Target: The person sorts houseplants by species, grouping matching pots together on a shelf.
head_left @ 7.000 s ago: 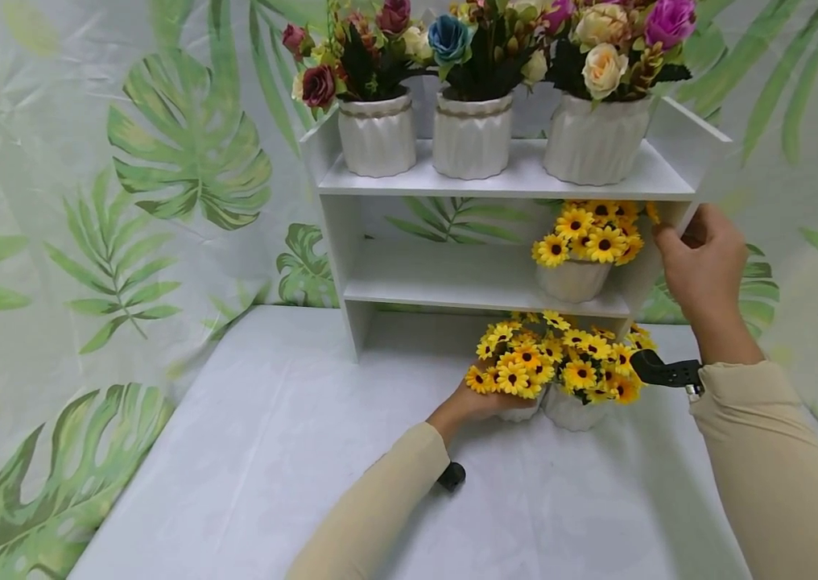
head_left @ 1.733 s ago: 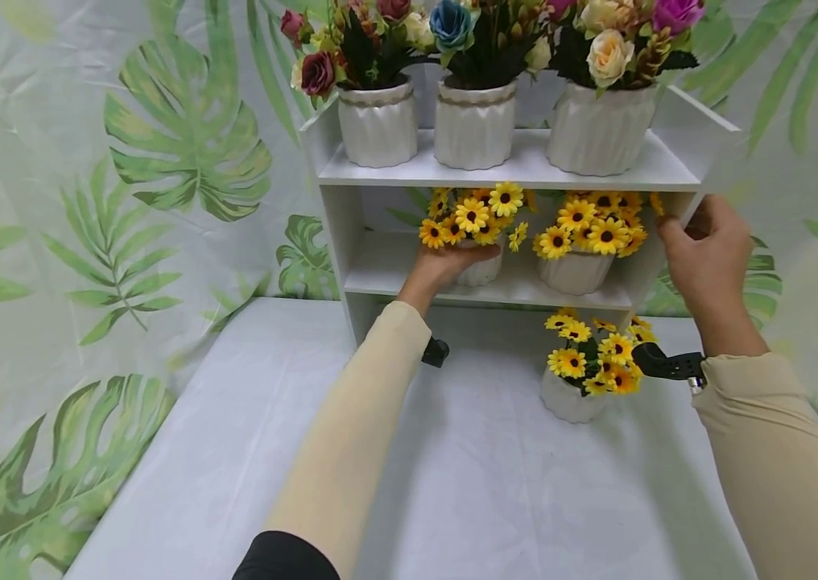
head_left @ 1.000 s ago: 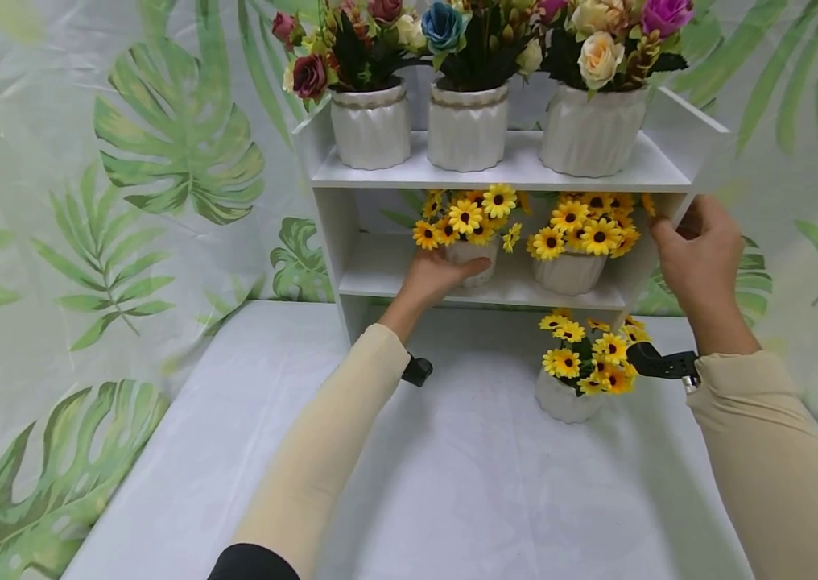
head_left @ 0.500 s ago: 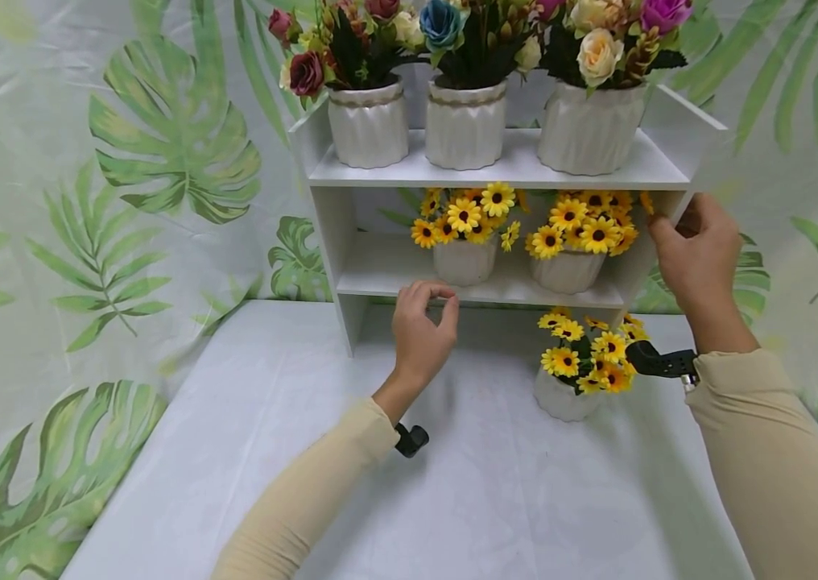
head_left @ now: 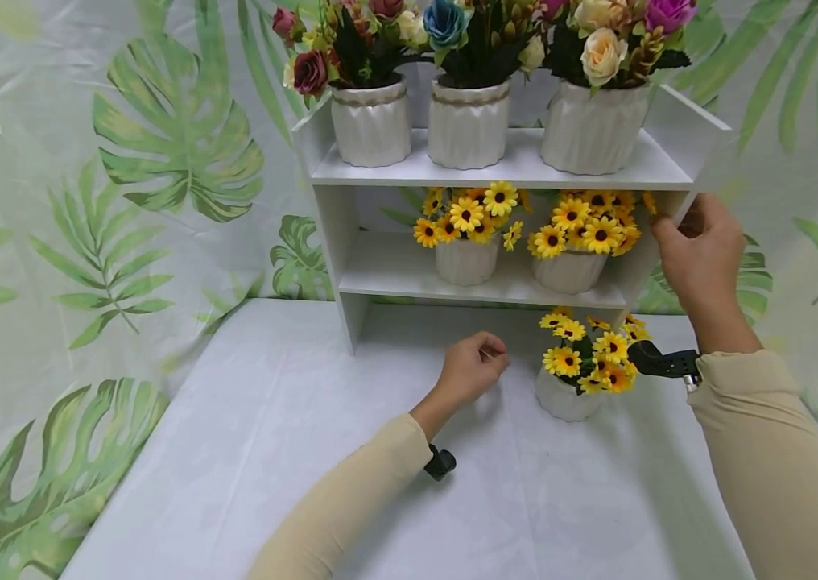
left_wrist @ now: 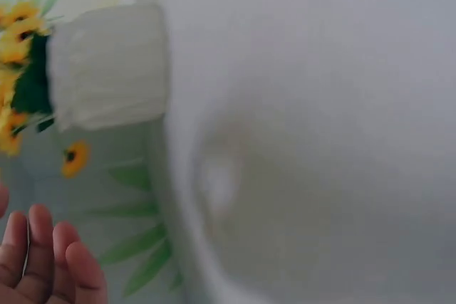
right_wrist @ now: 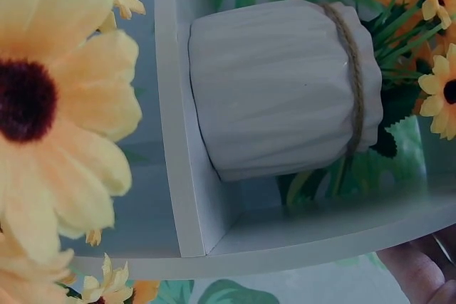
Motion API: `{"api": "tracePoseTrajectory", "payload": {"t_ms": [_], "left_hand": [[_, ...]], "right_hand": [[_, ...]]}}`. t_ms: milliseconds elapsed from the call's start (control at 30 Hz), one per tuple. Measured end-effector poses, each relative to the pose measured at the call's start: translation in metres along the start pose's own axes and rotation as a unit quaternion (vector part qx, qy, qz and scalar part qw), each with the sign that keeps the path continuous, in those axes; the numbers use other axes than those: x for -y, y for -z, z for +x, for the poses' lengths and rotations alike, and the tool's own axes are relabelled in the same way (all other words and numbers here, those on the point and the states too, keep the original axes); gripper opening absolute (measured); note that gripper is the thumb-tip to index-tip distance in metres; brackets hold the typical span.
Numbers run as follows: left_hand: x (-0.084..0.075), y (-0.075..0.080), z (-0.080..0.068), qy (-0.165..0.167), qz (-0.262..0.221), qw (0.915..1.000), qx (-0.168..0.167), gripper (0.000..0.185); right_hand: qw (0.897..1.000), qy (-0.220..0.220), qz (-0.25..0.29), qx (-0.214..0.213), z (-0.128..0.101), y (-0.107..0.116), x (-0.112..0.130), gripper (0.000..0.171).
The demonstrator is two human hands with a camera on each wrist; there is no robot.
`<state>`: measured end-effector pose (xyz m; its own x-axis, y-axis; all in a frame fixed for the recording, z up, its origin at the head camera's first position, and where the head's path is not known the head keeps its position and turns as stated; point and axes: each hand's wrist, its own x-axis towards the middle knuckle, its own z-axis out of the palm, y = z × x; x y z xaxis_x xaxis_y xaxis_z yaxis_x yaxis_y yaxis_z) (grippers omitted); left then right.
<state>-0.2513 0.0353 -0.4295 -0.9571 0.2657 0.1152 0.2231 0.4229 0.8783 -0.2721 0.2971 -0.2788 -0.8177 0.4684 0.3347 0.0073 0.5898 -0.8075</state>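
Left hand [head_left: 473,373] near sunflower pot [head_left: 567,393]

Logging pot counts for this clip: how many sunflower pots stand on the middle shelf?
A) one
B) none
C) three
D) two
D: two sunflower pots stand side by side on the middle shelf; a third pot sits on the table.

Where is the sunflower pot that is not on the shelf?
In the head view the sunflower pot stands on the table, right of centre, below the shelf, between the left hand and the right sleeve.
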Motion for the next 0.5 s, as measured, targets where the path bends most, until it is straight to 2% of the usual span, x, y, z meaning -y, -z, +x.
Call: {"api": "tracePoseTrajectory", "payload": {"t_ms": [100, 267, 500], "left_hand": [[0.002, -0.015, 0.001, 0.017, 0.01, 0.9988, 0.044, 0.02], [0.001, -0.038, 0.003, 0.013, 0.033, 0.9947, 0.096, 0.046], [-0.002, -0.061, 0.007, 0.011, 0.052, 0.9918, 0.116, 0.072]], "right_hand": [[1.0, -0.002, 0.003, 0.004, 0.0, 0.0, 0.0, 0.049], [1.0, -0.001, 0.004, 0.003, -0.001, 0.0, 0.0, 0.048], [1.0, 0.004, 0.003, -0.007, 0.001, 0.0, -0.001, 0.047]]}}
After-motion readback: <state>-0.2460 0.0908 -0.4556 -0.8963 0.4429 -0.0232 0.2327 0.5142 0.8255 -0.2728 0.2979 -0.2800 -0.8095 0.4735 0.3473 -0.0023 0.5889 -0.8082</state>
